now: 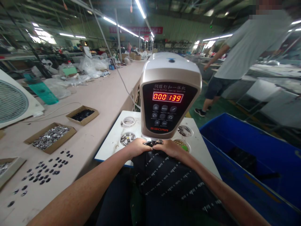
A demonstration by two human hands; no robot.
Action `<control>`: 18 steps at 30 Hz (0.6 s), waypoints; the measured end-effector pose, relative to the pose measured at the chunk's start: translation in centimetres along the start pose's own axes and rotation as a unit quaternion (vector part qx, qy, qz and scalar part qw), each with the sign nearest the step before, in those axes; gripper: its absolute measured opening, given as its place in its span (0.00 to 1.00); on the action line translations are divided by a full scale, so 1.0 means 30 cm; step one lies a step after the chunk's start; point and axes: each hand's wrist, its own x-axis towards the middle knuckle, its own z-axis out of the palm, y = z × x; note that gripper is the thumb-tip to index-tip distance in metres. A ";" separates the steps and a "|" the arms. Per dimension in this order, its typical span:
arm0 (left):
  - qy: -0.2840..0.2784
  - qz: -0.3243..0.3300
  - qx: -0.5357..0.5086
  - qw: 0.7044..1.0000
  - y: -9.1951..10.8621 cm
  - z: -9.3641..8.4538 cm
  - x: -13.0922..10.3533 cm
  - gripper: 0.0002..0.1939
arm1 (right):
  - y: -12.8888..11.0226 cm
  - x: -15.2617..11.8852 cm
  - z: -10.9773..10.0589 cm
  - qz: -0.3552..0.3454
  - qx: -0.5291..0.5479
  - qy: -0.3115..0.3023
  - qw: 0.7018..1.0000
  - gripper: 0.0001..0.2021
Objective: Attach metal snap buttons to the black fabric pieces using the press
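A dark fabric piece (164, 175) with rows of white lettering hangs from the button sewing machine (171, 75) down over my lap. My left hand (138, 147) pinches its upper edge just below the machine head. Close beside it, my right hand (168, 148) grips the same edge, with the fingertips of both hands nearly meeting. Between them, under the head, a small dark shiny part shows, too hidden to name. The machine's red display reads 000 139. Around its base is a white tabletop (110, 141) with round recesses holding small metal parts and rings.
On the left table lie loose dark round buttons (42, 172), a cardboard tray of metal fasteners (51, 138) and a tray of black pieces (82, 114). A teal bottle (42, 91) and a fan (16, 97) stand behind. At right are a blue bin (235, 135) and a walking person (244, 47).
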 end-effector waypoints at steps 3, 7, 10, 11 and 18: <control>-0.015 -0.022 -0.014 1.000 -0.007 -0.003 0.012 0.14 | 0.000 0.009 -0.003 0.001 -0.002 -0.009 1.000 0.12; -0.027 -0.049 -0.031 0.998 -0.024 -0.007 0.028 0.16 | -0.006 0.013 -0.009 0.018 0.008 -0.023 1.000 0.11; -0.034 -0.068 -0.043 0.996 -0.033 -0.011 0.034 0.17 | -0.006 0.011 -0.014 0.025 0.027 -0.030 0.999 0.11; -0.037 -0.073 -0.047 0.996 -0.035 -0.012 0.034 0.17 | -0.004 0.010 -0.014 0.028 0.034 -0.030 0.999 0.11; -0.055 -0.090 -0.076 0.992 -0.041 -0.019 0.036 0.18 | 0.037 -0.009 0.018 -0.021 0.067 0.030 0.997 0.15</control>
